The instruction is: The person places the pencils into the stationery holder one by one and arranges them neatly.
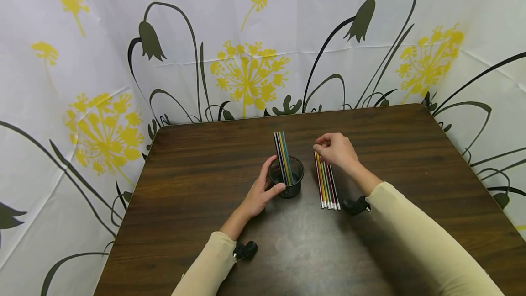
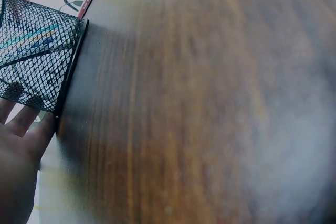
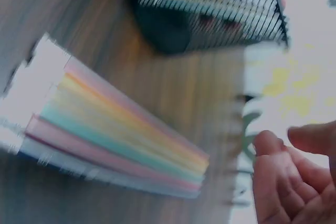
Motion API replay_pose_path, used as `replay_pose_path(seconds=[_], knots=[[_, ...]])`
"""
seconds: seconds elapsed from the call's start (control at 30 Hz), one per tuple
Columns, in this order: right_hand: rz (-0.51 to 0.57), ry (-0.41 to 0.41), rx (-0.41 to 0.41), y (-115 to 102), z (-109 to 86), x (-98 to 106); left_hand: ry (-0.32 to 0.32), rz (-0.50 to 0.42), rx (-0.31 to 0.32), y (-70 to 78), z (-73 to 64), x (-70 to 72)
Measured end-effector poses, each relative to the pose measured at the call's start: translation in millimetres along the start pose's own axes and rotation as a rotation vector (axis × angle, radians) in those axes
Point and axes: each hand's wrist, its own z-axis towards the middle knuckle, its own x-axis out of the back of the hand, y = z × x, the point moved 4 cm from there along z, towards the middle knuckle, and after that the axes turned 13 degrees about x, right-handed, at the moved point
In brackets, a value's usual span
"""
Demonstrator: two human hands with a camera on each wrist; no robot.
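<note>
My left hand holds a black wire-mesh pencil cup, fingers round its far left side and thumb at the front. Several pencils, with black, yellow and teal barrels, lean inside it. Through the mesh in the left wrist view, the cup shows these pencils and the fingertips behind. To the right, a row of pencils lies side by side on the table, white eraser ends toward me. My right hand hovers over their far ends, fingers loosely bent. In the right wrist view its thumb and fingertips have nothing between them.
A dark wood-grain table bears everything, its far edge against a white curtain printed with yellow and dark green flowers. Black wrist cameras sit at both cuffs. The right forearm in its cream sleeve crosses the right side.
</note>
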Motion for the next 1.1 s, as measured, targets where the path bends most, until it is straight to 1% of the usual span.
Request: replay_pose_path(seconds=[0.1,0.13,0.27,0.43,0.53,0.7,0.9,1.0,1.1], knots=[[-0.054,-0.052,-0.063,22.6,-4.7,3.5,-0.017,0.005,0.006,12.4,-3.3,-0.2],[-0.066,-0.069,-0.083,30.0,-6.6,3.8,-0.017,0.006,0.009,13.7,-3.9,-0.4],[-0.083,-0.114,-0.144,53.2,-13.4,3.9,-0.014,0.013,0.008,15.9,-4.8,-1.0],[-0.072,-0.155,-0.184,68.0,-18.2,1.7,-0.012,0.012,-0.001,15.1,-4.7,-0.4],[-0.07,-0.165,-0.188,72.7,-19.7,-0.1,-0.014,0.007,-0.001,15.1,-5.0,-0.4],[-0.063,-0.149,-0.184,77.2,-19.9,-1.8,-0.016,0.004,0.001,15.3,-5.0,-1.1],[-0.087,-0.173,-0.189,74.5,-19.1,-0.6,-0.016,0.007,0.019,15.3,-5.9,-0.8],[-0.145,-0.2,-0.199,70.7,-19.0,0.6,-0.016,0.003,0.019,15.3,-5.8,-0.7],[-0.242,-0.221,-0.216,64.4,-19.1,1.7,-0.015,0.004,0.017,15.4,-5.6,-0.5]])
